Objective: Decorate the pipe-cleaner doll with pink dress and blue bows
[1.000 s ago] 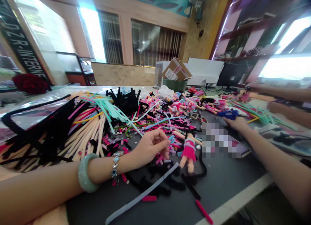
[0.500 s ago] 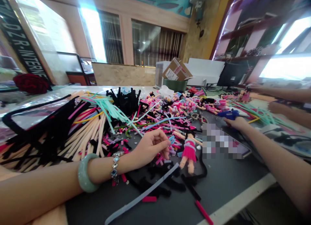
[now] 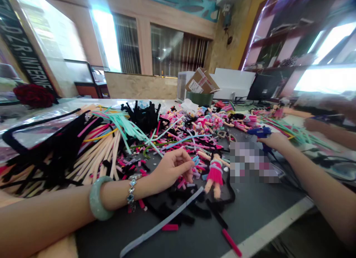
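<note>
My left hand (image 3: 178,169) is closed in a pinch over the front of the dark work surface. A small light blue pipe cleaner piece (image 3: 196,160) shows at its thumb and fingertips. Just right of that hand lies a pipe cleaner doll (image 3: 216,172) with black hair and a pink skirt, face up with arms spread. My right hand (image 3: 274,141) grips a blue glue gun (image 3: 259,131), its nozzle pointing left, above a phone-like flat thing (image 3: 251,161) that is blurred out. A long pale grey-blue pipe cleaner (image 3: 164,221) stretches across the front.
Bundles of beige stems (image 3: 97,154), mint stems (image 3: 125,126) and black stems (image 3: 52,146) fill the left. Cut pieces and several dolls (image 3: 208,122) are heaped mid-table. A cardboard box (image 3: 202,81) stands behind. At right, another person's arm (image 3: 330,128) reaches in near green stems (image 3: 300,130).
My right hand and the glue gun have shifted very slightly. The other person's arm at the right has moved back. My left hand stays almost still.
</note>
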`<state>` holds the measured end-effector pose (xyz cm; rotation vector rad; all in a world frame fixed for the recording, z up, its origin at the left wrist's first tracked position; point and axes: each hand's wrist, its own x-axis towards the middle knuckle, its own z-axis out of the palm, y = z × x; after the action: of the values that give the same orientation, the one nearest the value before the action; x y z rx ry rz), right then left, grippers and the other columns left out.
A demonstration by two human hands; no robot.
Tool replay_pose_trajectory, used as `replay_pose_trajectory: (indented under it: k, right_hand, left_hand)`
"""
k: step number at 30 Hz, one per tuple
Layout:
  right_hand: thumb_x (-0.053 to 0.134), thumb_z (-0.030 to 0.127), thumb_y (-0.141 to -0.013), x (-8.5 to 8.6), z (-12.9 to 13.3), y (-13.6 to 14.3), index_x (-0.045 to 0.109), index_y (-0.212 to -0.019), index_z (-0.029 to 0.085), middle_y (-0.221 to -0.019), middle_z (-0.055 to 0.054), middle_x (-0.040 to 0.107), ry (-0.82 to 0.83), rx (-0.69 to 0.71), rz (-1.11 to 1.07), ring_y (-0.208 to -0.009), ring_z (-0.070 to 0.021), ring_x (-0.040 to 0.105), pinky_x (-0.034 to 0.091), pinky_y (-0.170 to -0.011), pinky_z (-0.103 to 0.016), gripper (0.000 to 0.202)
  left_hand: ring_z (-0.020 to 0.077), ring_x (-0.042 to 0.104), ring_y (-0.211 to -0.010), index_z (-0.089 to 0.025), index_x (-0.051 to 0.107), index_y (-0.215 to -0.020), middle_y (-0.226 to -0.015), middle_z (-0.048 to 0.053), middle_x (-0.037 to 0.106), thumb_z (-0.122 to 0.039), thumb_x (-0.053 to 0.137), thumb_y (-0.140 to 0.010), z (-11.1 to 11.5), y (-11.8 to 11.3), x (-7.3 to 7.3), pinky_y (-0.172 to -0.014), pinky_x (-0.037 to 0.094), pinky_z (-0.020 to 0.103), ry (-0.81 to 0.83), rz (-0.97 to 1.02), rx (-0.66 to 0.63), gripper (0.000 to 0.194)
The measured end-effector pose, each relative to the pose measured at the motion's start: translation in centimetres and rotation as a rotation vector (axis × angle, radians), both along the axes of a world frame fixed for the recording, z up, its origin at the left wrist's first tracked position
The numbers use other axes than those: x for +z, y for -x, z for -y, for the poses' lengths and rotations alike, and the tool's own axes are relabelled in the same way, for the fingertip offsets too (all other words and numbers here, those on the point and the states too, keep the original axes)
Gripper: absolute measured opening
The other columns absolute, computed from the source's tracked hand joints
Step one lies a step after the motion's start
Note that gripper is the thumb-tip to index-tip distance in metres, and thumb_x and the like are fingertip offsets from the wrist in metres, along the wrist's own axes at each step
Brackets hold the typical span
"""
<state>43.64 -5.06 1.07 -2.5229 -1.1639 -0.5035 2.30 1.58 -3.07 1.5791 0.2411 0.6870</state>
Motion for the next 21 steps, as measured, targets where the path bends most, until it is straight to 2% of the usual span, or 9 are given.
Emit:
replay_pose_trajectory:
  k: [3, 4, 6, 8, 11, 14, 15, 18, 21]
  right_hand:
    - [0.055, 0.035, -0.09, 1.5, 1.1, 3.4, 0.059, -0.112, 0.013, -0.112, -0.01, 0.061, 0.117, -0.084, -0.012, -0.097, -0.0212, 0.062, 0.051, -0.08, -0.039, 0.032]
    - [0.058, 0.036, -0.088, 2.1, 1.5, 4.8, 0.059, -0.112, 0.007, -0.113, -0.016, 0.061, 0.124, -0.11, 0.004, -0.099, -0.0241, 0.062, 0.05, -0.082, -0.04, 0.038]
    - [0.052, 0.042, -0.089, 3.0, 2.6, 7.8, 0.055, -0.107, -0.017, -0.111, -0.04, 0.054, 0.107, -0.121, 0.047, -0.105, -0.0406, 0.058, 0.046, -0.078, -0.043, 0.062]
    - [0.042, 0.048, -0.091, 3.7, 3.8, 11.1, 0.047, -0.114, -0.023, -0.105, -0.042, 0.056, 0.068, -0.099, 0.081, -0.105, -0.0431, 0.058, 0.045, -0.074, -0.042, 0.074]
    - [0.044, 0.044, -0.091, 3.9, 5.4, 16.2, 0.054, -0.121, -0.005, -0.106, -0.029, 0.065, 0.013, 0.012, 0.134, -0.1, -0.0363, 0.063, 0.044, -0.078, -0.039, 0.059]
    - [0.065, 0.036, -0.079, 2.7, 6.2, 21.2, 0.066, -0.109, 0.008, -0.094, -0.015, 0.073, -0.237, 0.383, 0.155, -0.086, -0.0293, 0.068, 0.049, -0.075, -0.035, 0.04]
    - [0.065, 0.033, -0.08, 2.0, 6.3, 22.6, 0.067, -0.105, 0.011, -0.094, -0.012, 0.073, -0.277, 0.523, 0.129, -0.084, -0.0262, 0.069, 0.05, -0.075, -0.033, 0.034]
    - [0.059, 0.027, -0.085, -0.1, 6.0, 25.8, 0.065, -0.108, 0.013, -0.101, -0.01, 0.072, -0.314, 0.763, 0.071, -0.089, -0.023, 0.067, 0.051, -0.078, -0.032, 0.028]
    - [0.058, 0.026, -0.086, -1.9, 5.6, 27.1, 0.062, -0.113, 0.011, -0.102, -0.011, 0.07, -0.344, 0.817, 0.023, -0.093, -0.0235, 0.065, 0.05, -0.08, -0.034, 0.031]
  left_hand:
    - [0.0132, 0.065, -0.052, -0.013, 0.052, -0.079, -0.06, 0.0, 0.063, -0.029, 0.061, -0.085, 0.0, 0.1, 0.0, -0.049, 0.051, 0.021, 0.008, 0.008, -0.009, 0.019]
    - [0.0134, 0.065, -0.052, -0.013, 0.052, -0.079, -0.06, 0.0, 0.063, -0.029, 0.061, -0.085, 0.0, 0.1, -0.1, -0.05, 0.051, 0.022, 0.007, 0.008, -0.007, 0.02]
    - [0.0136, 0.065, -0.052, -0.014, 0.052, -0.079, -0.06, 0.0, 0.063, -0.03, 0.061, -0.085, 0.1, 0.1, -0.1, -0.049, 0.05, 0.022, 0.003, 0.002, -0.003, 0.02]
    - [0.0138, 0.065, -0.052, -0.014, 0.052, -0.079, -0.06, 0.001, 0.063, -0.03, 0.062, -0.084, 0.1, 0.2, 0.0, -0.05, 0.051, 0.023, 0.002, 0.0, -0.001, 0.02]
    - [0.0131, 0.064, -0.052, -0.013, 0.052, -0.079, -0.059, 0.001, 0.064, -0.029, 0.062, -0.084, 0.2, 0.2, 0.0, -0.052, 0.052, 0.023, 0.005, 0.009, 0.006, 0.019]
    - [0.0124, 0.064, -0.051, -0.013, 0.053, -0.079, -0.058, 0.001, 0.064, -0.028, 0.062, -0.084, 0.3, 0.1, 0.1, -0.052, 0.052, 0.023, 0.021, 0.018, 0.007, 0.019]
    - [0.0125, 0.064, -0.051, -0.013, 0.053, -0.079, -0.059, 0.001, 0.064, -0.029, 0.062, -0.084, 0.3, 0.2, 0.2, -0.052, 0.052, 0.023, 0.028, 0.018, 0.003, 0.019]
    - [0.0131, 0.064, -0.052, -0.012, 0.054, -0.08, -0.059, 0.002, 0.064, -0.029, 0.062, -0.084, 0.3, 0.2, 0.2, -0.052, 0.052, 0.023, 0.036, 0.014, -0.016, 0.019]
    - [0.0131, 0.064, -0.052, -0.012, 0.053, -0.081, -0.058, 0.002, 0.065, -0.03, 0.062, -0.084, 0.3, 0.2, 0.2, -0.052, 0.051, 0.023, 0.04, 0.019, -0.031, 0.02]
